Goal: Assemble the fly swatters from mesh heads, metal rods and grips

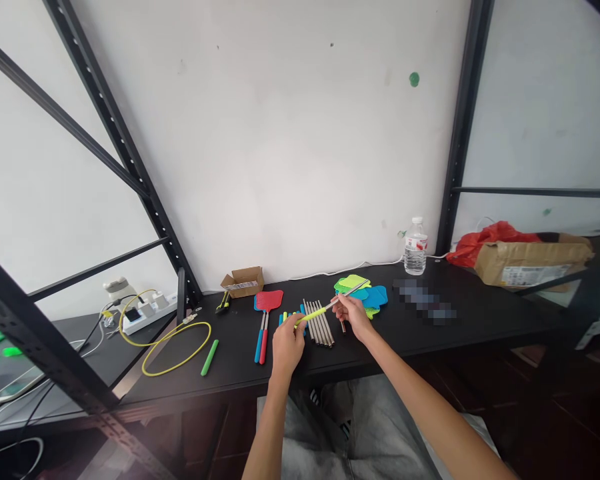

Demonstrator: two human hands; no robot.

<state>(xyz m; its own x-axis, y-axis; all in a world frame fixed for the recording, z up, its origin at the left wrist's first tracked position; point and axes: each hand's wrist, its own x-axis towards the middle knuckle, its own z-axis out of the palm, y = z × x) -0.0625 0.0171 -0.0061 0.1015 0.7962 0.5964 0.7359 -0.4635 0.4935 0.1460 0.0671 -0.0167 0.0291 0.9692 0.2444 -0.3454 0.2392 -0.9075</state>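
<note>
My left hand (287, 343) is closed around a yellow-green handle (314, 315), held just above the table. Closed on a thin metal rod (355, 289), my right hand (355, 317) is at the right end of that handle, and rod and handle lie in one line. Several metal rods (322, 329) lie side by side below them. More blue and yellow-green handles (285, 316) are partly hidden behind my left hand. Past my right hand lies a pile of blue, green and yellow fly swatter heads (376, 296). Two assembled fly swatters, red (269, 301) and blue (259, 347), lie to the left.
A green handle (210, 357) and a looped yellow cable (153, 371) lie on the left of the black table (405, 343). Behind are a small cardboard box (243, 283) and a yellow-black cutter (223, 304). A water bottle (415, 248) stands at the back right, near a shelf post (463, 133).
</note>
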